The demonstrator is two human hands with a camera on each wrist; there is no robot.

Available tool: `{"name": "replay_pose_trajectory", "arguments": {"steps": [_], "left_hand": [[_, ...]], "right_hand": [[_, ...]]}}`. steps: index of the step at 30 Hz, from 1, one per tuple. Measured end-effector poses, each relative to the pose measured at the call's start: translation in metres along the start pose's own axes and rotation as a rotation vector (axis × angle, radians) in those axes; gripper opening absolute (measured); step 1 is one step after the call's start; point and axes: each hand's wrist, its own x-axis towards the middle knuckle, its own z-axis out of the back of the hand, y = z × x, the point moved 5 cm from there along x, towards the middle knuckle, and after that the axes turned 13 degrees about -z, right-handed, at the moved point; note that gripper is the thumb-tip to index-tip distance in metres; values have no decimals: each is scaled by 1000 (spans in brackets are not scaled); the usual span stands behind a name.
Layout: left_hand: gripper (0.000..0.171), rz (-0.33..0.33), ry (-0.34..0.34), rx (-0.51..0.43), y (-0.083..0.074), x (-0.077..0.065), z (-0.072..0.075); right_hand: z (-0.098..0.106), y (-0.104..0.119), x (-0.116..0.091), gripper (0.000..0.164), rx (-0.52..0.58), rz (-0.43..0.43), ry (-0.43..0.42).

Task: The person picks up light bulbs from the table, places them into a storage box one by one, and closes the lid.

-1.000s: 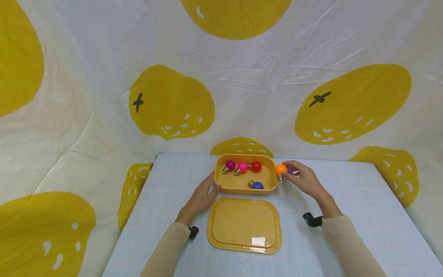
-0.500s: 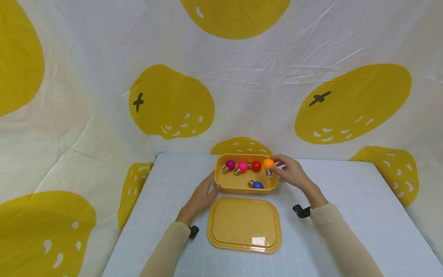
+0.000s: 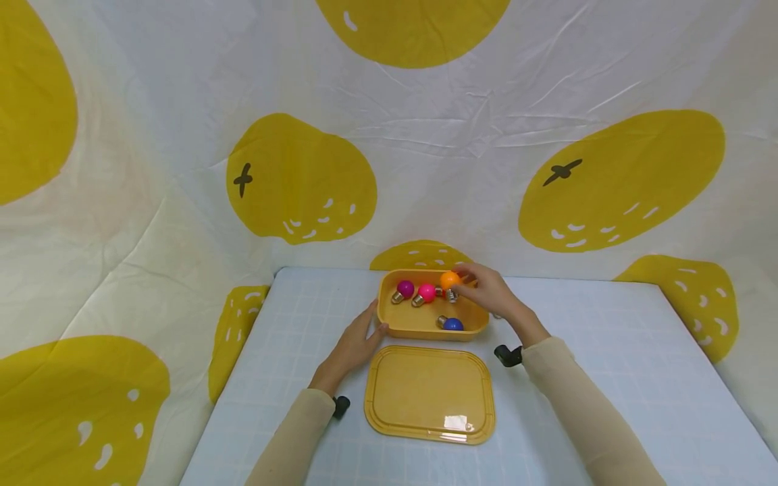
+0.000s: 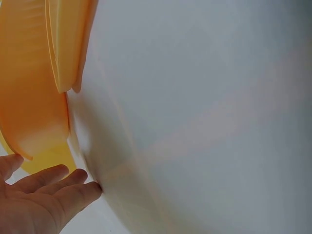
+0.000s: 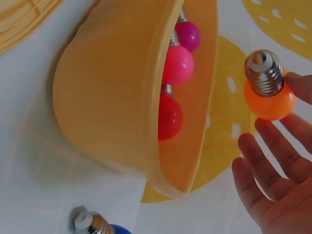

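My right hand [image 3: 489, 289] pinches an orange light bulb [image 5: 270, 100] between thumb and fingers, its metal screw base showing. In the head view it hangs over the back right part of a yellow box [image 3: 419, 333]. Inside lie a purple bulb [image 3: 405, 289], a pink bulb [image 3: 427, 292] and a blue bulb [image 3: 452, 325]. A red bulb [image 5: 169, 118] also lies there, mostly covered by the orange one in the head view. My left hand [image 3: 351, 345] rests against the box's left end, thumb at the rim and fingers [image 4: 80, 192] extended along the wall.
A flat yellow lid [image 3: 430, 395] lies on the table in front of the box. Another blue bulb [image 5: 100, 225] lies on the table right of the box, mostly hidden by my right hand in the head view. A patterned curtain [image 3: 425, 169] hangs behind the table.
My right hand has carried the orange bulb leftward, from beside the box's right end to over its inside, now covering the red bulb. The left hand has stayed at the box.
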Motion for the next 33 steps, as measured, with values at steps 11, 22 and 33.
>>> {"name": "replay_pose_trajectory", "arguments": {"steps": [11, 22, 33], "left_hand": [[72, 10, -4, -9, 0, -1, 0], [72, 5, -2, -5, 0, -1, -1], [74, 19, -3, -4, 0, -2, -2]], "right_hand": [[-16, 5, 16, 42, 1, -49, 62], [-18, 8, 14, 43, -45, -4, 69], [-1, -3, 5, 42, -24, -21, 28]]}}
